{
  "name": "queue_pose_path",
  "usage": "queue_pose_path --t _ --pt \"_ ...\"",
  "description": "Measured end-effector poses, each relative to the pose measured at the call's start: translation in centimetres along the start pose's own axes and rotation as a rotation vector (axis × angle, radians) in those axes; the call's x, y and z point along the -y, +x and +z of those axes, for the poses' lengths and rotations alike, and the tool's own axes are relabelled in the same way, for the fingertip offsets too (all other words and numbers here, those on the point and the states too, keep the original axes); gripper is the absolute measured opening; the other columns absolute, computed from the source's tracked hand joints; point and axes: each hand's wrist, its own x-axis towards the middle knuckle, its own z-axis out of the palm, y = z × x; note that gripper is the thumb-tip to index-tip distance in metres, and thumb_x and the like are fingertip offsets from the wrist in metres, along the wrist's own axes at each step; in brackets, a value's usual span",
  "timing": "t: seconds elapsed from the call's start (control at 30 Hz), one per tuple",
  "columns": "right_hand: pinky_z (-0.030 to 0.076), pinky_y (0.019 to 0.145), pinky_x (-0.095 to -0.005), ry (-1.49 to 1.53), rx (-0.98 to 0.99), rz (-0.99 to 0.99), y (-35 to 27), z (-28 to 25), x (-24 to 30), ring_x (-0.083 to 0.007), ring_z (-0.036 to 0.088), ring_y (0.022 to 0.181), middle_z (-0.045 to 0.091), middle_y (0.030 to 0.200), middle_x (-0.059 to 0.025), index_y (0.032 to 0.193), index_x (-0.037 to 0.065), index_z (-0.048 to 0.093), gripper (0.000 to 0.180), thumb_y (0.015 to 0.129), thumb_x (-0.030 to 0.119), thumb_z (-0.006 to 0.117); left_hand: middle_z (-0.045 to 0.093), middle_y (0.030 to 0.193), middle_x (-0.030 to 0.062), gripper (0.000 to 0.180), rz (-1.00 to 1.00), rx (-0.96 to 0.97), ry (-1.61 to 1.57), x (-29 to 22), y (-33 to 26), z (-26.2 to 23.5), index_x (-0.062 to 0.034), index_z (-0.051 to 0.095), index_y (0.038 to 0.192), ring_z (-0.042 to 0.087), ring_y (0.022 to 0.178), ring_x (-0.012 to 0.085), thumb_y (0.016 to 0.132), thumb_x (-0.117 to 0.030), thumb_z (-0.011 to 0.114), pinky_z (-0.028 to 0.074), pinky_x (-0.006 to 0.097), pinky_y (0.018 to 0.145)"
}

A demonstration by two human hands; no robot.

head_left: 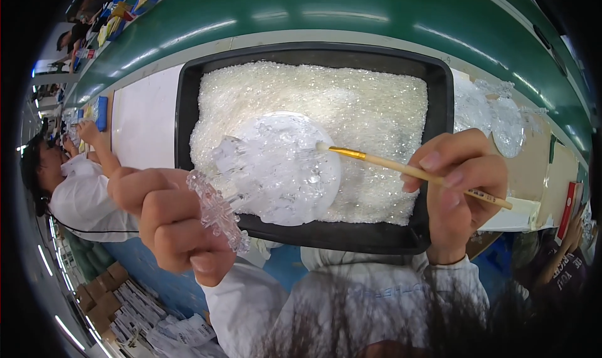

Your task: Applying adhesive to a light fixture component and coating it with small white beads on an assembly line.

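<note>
My left hand [166, 223] is closed around a clear plastic piece [218, 214] with a lacy, snowflake-like outline, held up at the tray's near left. Between the fingers of my right hand [464, 179] is a slim paintbrush [395, 165] with a pale wooden handle and a gold ferrule. Its light bristles point left, over a round white dish [331, 170]. Glossy clear material [276, 170] covers much of the dish and spreads past its left edge; whether it is loose pieces or a film, I cannot tell. The dish appears above sparkling clear granules [376, 107] in a black tray [441, 94].
More clear plastic pieces [505, 120] lie right of the tray. A white board [144, 116] is at its left. Beyond runs a green surface [282, 13]. Another person [88, 195] works at the left, with a blue bin [101, 112] nearby; a further person [564, 264] is at the right.
</note>
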Motion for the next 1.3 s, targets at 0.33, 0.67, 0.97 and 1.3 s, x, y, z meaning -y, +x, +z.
queue_pose_path --t 0.33,0.67,0.97,1.3 --pt "0.051 0.062 -0.0292 -0.318 0.133 -0.028 1.0 0.1 0.1 -0.0212 0.062 0.070 0.063 0.089 -0.0155 0.087 0.003 0.067 0.017 0.075 -0.005 0.057 0.041 0.058 0.0030 0.038 -0.179 -0.114 -0.329 0.7 0.8 1.0 -0.0117 0.038 0.061 0.034 0.068 0.0211 0.087 -0.038 0.046 0.024 0.039 0.065" --pt "0.036 0.052 -0.0291 -0.631 0.235 -0.371 1.7 2.0 1.5 -0.0222 0.046 0.064 0.049 0.073 -0.0035 0.072 0.009 0.056 0.039 0.053 0.026 0.086 0.037 0.061 0.0030 0.031 -0.854 -0.062 -1.266 3.0 2.4 3.0 -0.0128 0.031 0.068 0.029 0.067 0.0147 0.091 -0.032 0.039 0.025 0.031 0.065" --pt "0.036 0.054 -0.0312 -0.680 0.011 -0.424 1.2 1.0 1.1 -0.0227 0.047 0.064 0.049 0.071 -0.0061 0.069 0.008 0.049 0.042 0.069 0.023 0.088 0.040 0.058 0.0013 0.039 -1.381 0.265 -1.364 1.9 3.9 6.1 -0.0128 0.035 0.067 0.039 0.055 0.0125 0.097 -0.038 0.034 0.035 0.026 0.055" --pt "0.036 0.053 -0.0293 -0.755 -0.063 -0.372 1.8 0.2 0.4 -0.0217 0.048 0.064 0.051 0.072 -0.0077 0.069 0.006 0.051 0.029 0.079 0.011 0.077 0.065 0.106 0.0105 0.059 -1.637 0.170 -1.405 -1.1 3.3 7.2 -0.0079 0.063 0.112 0.064 0.095 0.0204 0.098 -0.059 0.038 0.054 0.033 0.082"
